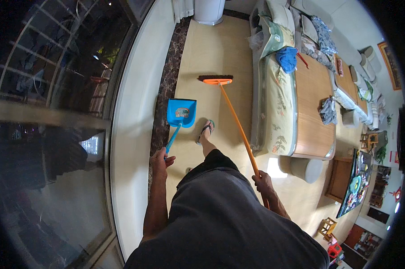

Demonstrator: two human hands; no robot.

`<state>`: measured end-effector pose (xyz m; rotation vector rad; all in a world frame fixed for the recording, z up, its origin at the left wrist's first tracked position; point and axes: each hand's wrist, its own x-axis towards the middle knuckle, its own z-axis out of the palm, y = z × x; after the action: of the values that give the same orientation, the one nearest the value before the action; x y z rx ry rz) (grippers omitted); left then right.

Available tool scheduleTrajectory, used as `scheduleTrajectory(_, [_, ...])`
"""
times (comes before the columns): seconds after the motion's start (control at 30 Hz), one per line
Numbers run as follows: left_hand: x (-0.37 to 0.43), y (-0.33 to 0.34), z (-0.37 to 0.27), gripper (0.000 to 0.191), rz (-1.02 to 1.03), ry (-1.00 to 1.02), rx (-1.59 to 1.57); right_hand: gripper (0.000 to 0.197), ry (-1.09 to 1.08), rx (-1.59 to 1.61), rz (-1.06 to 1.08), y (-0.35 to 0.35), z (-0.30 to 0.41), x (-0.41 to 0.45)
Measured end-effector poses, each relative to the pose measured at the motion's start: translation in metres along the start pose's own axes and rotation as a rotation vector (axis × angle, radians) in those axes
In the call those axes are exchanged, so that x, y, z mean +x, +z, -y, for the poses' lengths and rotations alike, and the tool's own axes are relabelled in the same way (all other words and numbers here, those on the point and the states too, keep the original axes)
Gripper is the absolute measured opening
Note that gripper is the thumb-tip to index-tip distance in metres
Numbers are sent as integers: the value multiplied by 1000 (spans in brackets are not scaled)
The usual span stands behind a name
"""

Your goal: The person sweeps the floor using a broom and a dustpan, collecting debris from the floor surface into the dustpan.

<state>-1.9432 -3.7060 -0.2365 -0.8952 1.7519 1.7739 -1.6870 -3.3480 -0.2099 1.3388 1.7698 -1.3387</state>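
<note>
My left hand (pixel 162 159) grips the end of the blue handle of a plastic dustpan (pixel 171 114), which is held low over the tiled floor near the dark marble border. A label or patch shows on the middle of the pan. In my right hand (pixel 264 183) is the orange pole of a push broom (pixel 218 81). Its orange head with dark bristles lies ahead of me, to the right of the dustpan and farther off, apart from it. The pole slants from the head back past my right side.
A white wall (pixel 133 101) and a window run along the left. On the right are a sofa or daybed with a patterned cover (pixel 278 111), a blue cloth (pixel 286 60) and a round stool (pixel 306 169). A white cylindrical object (pixel 209 11) stands at the far end.
</note>
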Motion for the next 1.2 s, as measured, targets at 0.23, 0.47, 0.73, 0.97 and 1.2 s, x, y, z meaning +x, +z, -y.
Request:
scheduleTrajectory(0.23, [98,74,-87,31,45,-53,-81,19,-110,-54,-16,-23,139,132])
scheduleTrajectory(0.47, [175,139,-170,30,0,-24,-52,22,-236,-177,-38,-45,280,249])
scheduleTrajectory(0.73, [283,165,-242,30,19,-55,-12,26,-88,-174,26,-25,430,345])
scheduleTrajectory(0.97, [382,187,-316,32,122,-76,51,28,-143,-164,-5,-3,543,393])
scheduleTrajectory(1.2, [436,205,-368,32,145,-118,157,29,-135,-213,16,3,642,471])
